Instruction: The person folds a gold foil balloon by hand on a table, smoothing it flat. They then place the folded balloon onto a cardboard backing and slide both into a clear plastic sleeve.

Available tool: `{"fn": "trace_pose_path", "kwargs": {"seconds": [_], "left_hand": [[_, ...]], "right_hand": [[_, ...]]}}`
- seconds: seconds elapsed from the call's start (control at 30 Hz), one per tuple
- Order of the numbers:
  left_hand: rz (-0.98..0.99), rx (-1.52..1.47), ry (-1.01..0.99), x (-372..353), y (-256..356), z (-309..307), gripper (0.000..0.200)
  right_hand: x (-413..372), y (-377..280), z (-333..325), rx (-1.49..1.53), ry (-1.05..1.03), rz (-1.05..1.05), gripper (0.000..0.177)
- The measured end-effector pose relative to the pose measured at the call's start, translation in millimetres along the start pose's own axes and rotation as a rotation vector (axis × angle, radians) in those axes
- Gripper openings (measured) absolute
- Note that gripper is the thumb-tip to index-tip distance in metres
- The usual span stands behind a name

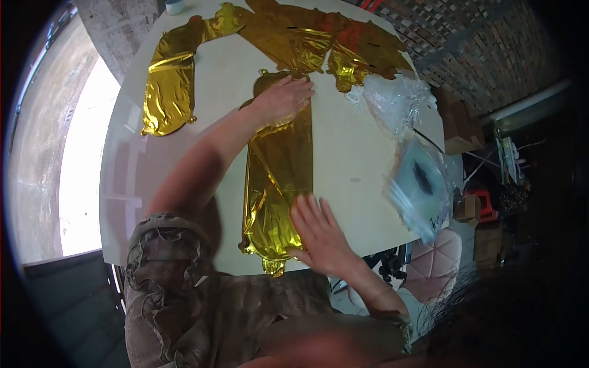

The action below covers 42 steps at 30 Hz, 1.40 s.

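Observation:
A long gold foil piece [282, 159] lies flat on the pale table [350, 153], its lower end near the table's front edge. My left hand [283, 100] rests palm down across its upper part, fingers stretched to the right. Lower down, my right hand [322, 238] lies spread on the foil's lower right edge, with its fingers pointing up and away. Neither hand grips the foil. Another gold foil piece [170, 89] lies at the left of the table, and more gold foil [294, 37] spreads along the far side, with reddish reflections on it.
Crumpled clear plastic [397, 101] and a plastic bag with a dark mark [422, 178] lie on the table's right side. A small cup [175, 7] stands at the far left. Beyond the right edge are cardboard boxes [461, 126], a pinkish chair [434, 264] and a red object [485, 205].

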<state>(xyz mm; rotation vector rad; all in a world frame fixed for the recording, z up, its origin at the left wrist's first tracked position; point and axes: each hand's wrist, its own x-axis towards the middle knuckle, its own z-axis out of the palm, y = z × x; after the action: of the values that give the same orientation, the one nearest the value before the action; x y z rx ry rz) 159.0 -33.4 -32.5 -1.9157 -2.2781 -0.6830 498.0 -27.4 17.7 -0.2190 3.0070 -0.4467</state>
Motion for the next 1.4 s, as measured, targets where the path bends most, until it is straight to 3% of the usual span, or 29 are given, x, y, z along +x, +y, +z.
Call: {"fn": "trace_pose_path", "kwargs": {"seconds": [0.17,0.23,0.27,0.33,0.4,0.47,0.57,0.77,0.87,0.93,0.97,1.0,1.07,1.1,1.17,1.2,1.27,1.33,1.4], "left_hand": [[-0.047,-0.011,-0.054,0,4,-1,0.042],[-0.06,-0.01,-0.076,1,4,-3,0.043],[-0.063,-0.025,-0.08,1,3,-3,0.044],[-0.057,-0.027,-0.086,1,3,-3,0.045],[-0.033,-0.021,-0.057,0,2,-3,0.046],[-0.011,0.007,-0.042,1,0,0,0.047],[0.009,0.029,-0.037,1,1,-3,0.048],[0.001,0.012,-0.026,0,1,-2,0.049],[-0.105,-0.226,0.071,1,12,-23,0.048],[-0.502,-0.84,0.163,-5,31,-65,0.048],[-0.5,-0.925,0.34,0,-10,-34,0.044],[-0.504,-0.91,0.347,-1,-27,-38,0.044],[-0.683,-0.955,0.571,-11,-53,-51,0.035],[-0.692,-0.941,0.574,-21,-69,-64,0.035],[-0.4,0.043,-0.134,-41,-79,-101,0.043],[-0.412,0.056,-0.133,-46,-66,-111,0.043],[-1.042,-0.224,-0.392,-62,10,-135,0.049],[-0.829,0.006,-0.086,-96,17,-101,0.054],[-0.84,0.008,-0.06,-99,37,-96,0.049]], "right_hand": [[-61,-21,-8,0.135,-0.139,-0.148,0.068],[-72,-7,-9,0.44,-0.065,-0.305,0.057],[-65,-3,-11,0.442,-0.056,-0.307,0.057],[-32,17,-25,0.407,0.167,-0.175,0.048],[24,20,-51,0.19,0.22,0.063,0.053],[72,46,-40,-0.016,0.31,0.106,0.06],[117,75,-21,-0.053,0.295,0.183,0.069],[130,88,-4,-0.092,0.267,0.178,0.076],[130,85,-6,-0.134,0.246,0.19,0.078],[128,85,-4,-0.121,0.268,0.183,0.078],[128,85,-4,-0.117,0.284,0.181,0.078],[128,86,-4,-0.112,0.291,0.167,0.078],[128,86,-2,-0.099,0.331,0.163,0.075],[128,85,-1,-0.088,0.333,0.152,0.075],[128,86,-1,-0.143,0.31,0.172,0.072],[129,87,-2,-0.136,0.315,0.157,0.072],[129,87,0,-0.15,0.291,0.181,0.07],[129,87,0,-0.143,0.291,0.179,0.07],[129,86,0,-0.149,0.289,0.182,0.069]]}}
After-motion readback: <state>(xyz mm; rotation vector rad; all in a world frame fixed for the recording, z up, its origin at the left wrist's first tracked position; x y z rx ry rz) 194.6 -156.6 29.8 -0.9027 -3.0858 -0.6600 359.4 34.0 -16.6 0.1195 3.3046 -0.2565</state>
